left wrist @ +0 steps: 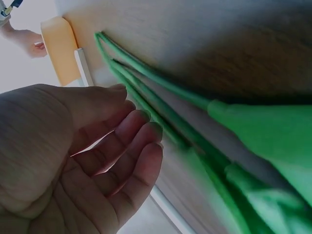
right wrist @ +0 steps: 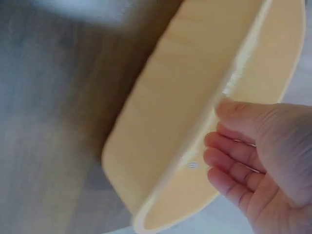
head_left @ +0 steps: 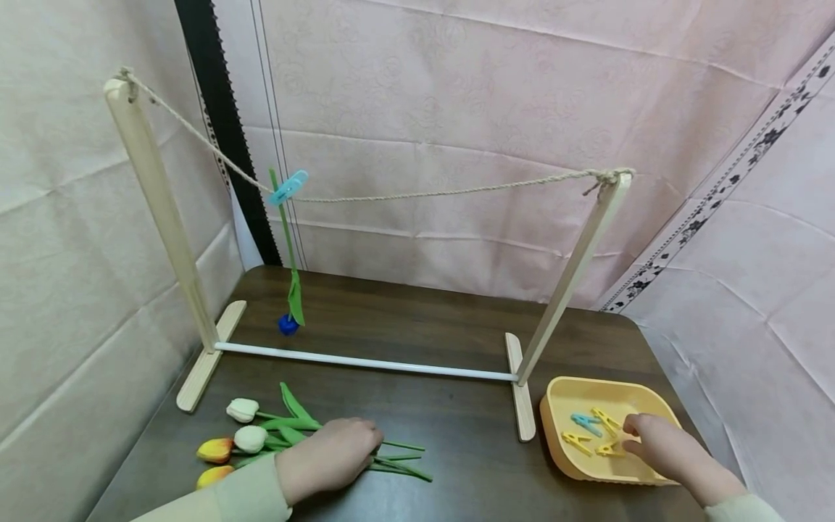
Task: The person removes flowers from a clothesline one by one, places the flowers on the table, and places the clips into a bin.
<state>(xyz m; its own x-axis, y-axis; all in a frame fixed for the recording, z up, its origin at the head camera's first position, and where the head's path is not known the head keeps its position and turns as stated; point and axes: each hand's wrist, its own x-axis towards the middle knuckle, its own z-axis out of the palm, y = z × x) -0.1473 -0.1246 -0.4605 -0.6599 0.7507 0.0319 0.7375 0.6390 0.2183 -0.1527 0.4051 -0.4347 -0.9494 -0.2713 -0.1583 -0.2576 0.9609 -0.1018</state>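
Note:
My left hand (head_left: 335, 453) hovers at the stems of several artificial tulips lying on the table. In the left wrist view its fingers (left wrist: 134, 168) are loosely bent beside the green stems (left wrist: 146, 105), with no stem visibly gripped. Two white tulips (head_left: 251, 439) and two orange-yellow tulips (head_left: 215, 450) have their heads to the left. My right hand (head_left: 672, 446) is over the yellow basin (head_left: 554, 442), nearest the yellow clothespins (head_left: 609, 449); its fingers (right wrist: 234, 156) are relaxed, and no clothespin shows between them. A blue clothespin (head_left: 585, 423) lies in the basin too.
A rope (head_left: 424, 194) hangs between two wooden posts (head_left: 574, 279) (head_left: 163, 210), joined low by a white rod (head_left: 365, 361). A light-blue clothespin (head_left: 288, 188) holds a blue tulip (head_left: 288, 324) upside down on the rope. Cloth curtains (head_left: 457, 87) surround the table (head_left: 457, 449).

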